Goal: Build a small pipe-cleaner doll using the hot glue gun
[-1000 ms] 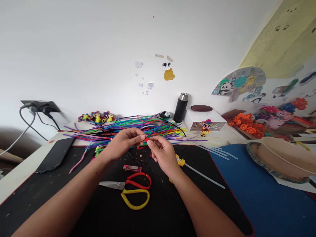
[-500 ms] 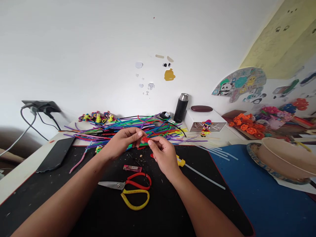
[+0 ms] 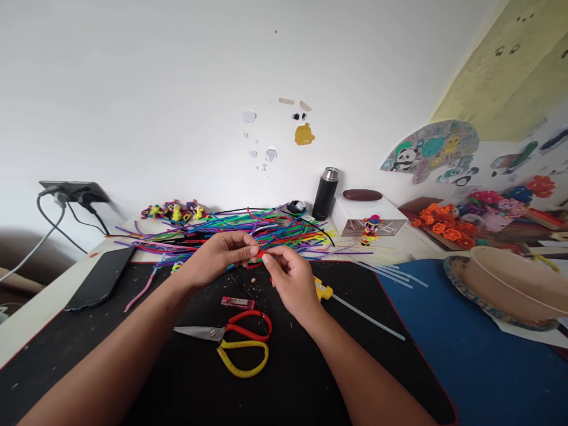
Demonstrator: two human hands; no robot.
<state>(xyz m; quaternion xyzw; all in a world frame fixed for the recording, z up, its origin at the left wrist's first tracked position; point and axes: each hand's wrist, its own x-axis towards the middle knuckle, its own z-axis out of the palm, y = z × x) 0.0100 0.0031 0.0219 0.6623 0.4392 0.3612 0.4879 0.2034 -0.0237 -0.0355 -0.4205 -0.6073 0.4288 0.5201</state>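
Observation:
Above the black mat [image 3: 190, 390], my left hand [image 3: 220, 255] and my right hand [image 3: 293, 278] meet fingertip to fingertip. Both pinch a small red pipe cleaner piece [image 3: 260, 254], mostly hidden by the fingers. Scissors [image 3: 216, 334] with one red and one yellow handle lie below the hands, blades pointing left. A pink lighter [image 3: 238, 303] rests just above them. Behind my right hand a yellow glue gun [image 3: 323, 290] shows in part, with a translucent glue stick [image 3: 368, 316] sticking out of it.
A heap of coloured pipe cleaners [image 3: 213, 226] spreads behind the hands. A phone [image 3: 101, 277] lies at left. At the back stand a black thermos [image 3: 326, 194] and a white box [image 3: 370, 214] with a small figure [image 3: 371, 229]. A large bowl [image 3: 519, 284] sits at right.
The fingers have closed in around the red piece, so less of it shows. My right hand has shifted slightly left; the things on the mat stay put.

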